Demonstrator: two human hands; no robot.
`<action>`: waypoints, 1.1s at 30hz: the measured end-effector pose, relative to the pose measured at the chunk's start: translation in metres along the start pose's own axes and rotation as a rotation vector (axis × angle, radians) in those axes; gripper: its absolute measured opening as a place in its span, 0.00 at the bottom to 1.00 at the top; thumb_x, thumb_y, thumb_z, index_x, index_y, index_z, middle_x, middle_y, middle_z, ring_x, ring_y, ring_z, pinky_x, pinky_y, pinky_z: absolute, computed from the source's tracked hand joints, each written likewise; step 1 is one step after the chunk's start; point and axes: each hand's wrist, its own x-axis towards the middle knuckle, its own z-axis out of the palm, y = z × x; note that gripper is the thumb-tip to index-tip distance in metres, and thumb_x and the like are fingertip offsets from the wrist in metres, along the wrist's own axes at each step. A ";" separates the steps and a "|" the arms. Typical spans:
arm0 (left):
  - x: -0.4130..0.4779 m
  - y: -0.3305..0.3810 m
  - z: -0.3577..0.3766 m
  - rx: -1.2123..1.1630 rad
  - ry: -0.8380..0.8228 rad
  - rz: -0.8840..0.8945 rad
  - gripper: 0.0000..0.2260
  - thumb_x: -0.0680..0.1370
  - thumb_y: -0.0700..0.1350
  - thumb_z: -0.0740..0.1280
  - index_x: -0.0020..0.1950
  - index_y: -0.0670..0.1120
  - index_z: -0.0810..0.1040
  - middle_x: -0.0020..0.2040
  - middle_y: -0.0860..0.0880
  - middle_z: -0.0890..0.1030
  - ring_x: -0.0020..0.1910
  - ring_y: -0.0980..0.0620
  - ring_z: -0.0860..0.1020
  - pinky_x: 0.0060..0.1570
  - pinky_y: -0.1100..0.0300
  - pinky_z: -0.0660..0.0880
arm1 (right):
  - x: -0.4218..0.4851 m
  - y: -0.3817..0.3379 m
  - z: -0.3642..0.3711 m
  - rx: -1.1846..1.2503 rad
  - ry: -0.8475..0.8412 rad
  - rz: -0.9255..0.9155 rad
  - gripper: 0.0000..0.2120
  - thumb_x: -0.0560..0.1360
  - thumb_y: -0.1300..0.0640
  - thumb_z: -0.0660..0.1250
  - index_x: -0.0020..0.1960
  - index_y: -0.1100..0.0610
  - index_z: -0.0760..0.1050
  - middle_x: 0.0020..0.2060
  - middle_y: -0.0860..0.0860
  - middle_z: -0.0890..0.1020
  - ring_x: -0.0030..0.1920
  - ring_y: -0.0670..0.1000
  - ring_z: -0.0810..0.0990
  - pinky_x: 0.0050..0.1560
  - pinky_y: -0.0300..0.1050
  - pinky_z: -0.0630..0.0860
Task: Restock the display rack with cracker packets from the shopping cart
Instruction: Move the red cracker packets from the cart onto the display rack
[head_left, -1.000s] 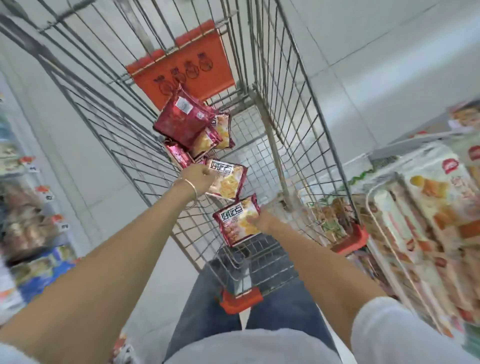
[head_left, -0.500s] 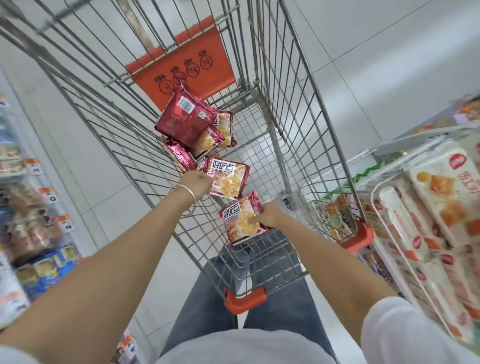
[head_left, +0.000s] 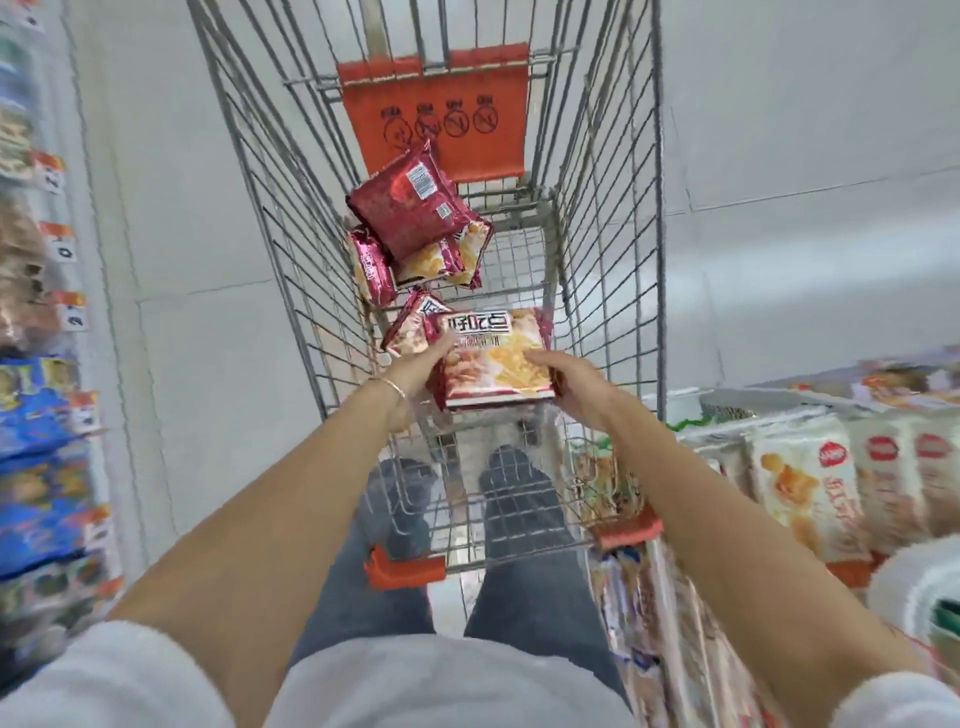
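Note:
Inside the wire shopping cart (head_left: 608, 270), both my hands meet on a red cracker packet (head_left: 498, 358) with a picture of golden crackers. My left hand (head_left: 415, 369) grips its left edge, thumb on the front. My right hand (head_left: 566, 379) grips its right edge. A second similar packet (head_left: 410, 325) peeks out behind the first on the left, against my left fingers; who holds it I cannot tell. Several more red packets (head_left: 410, 213) lie piled at the cart's far end. The display rack (head_left: 800, 483) with white cracker bags stands at my right.
An orange child-seat flap (head_left: 436, 119) hangs at the cart's far end. Shelves (head_left: 41, 415) with blue and mixed packets run along the left. Grey tiled floor lies on both sides of the cart. My legs show through the cart's near end.
My hands, each holding a packet apart before, have come together in the cart's near half. The camera now looks straight down the cart.

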 end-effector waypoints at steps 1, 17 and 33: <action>-0.001 -0.007 0.000 -0.074 -0.033 -0.015 0.52 0.50 0.68 0.83 0.67 0.45 0.76 0.60 0.42 0.84 0.59 0.41 0.82 0.63 0.39 0.76 | 0.003 -0.003 0.002 -0.038 -0.032 0.035 0.32 0.65 0.42 0.78 0.63 0.56 0.77 0.62 0.54 0.82 0.66 0.57 0.77 0.71 0.58 0.69; -0.070 -0.094 0.029 -0.365 0.476 -0.034 0.33 0.78 0.44 0.73 0.77 0.37 0.61 0.65 0.39 0.74 0.37 0.56 0.83 0.30 0.71 0.75 | 0.110 -0.046 0.009 -0.338 0.256 0.175 0.18 0.75 0.52 0.69 0.63 0.57 0.74 0.53 0.51 0.74 0.49 0.51 0.73 0.47 0.45 0.73; -0.040 -0.115 0.013 -0.219 0.490 0.017 0.17 0.76 0.44 0.75 0.63 0.41 0.80 0.54 0.46 0.82 0.42 0.52 0.79 0.39 0.63 0.74 | 0.159 -0.018 0.073 -0.719 0.221 0.129 0.18 0.72 0.66 0.74 0.58 0.67 0.70 0.50 0.57 0.79 0.46 0.53 0.78 0.41 0.42 0.74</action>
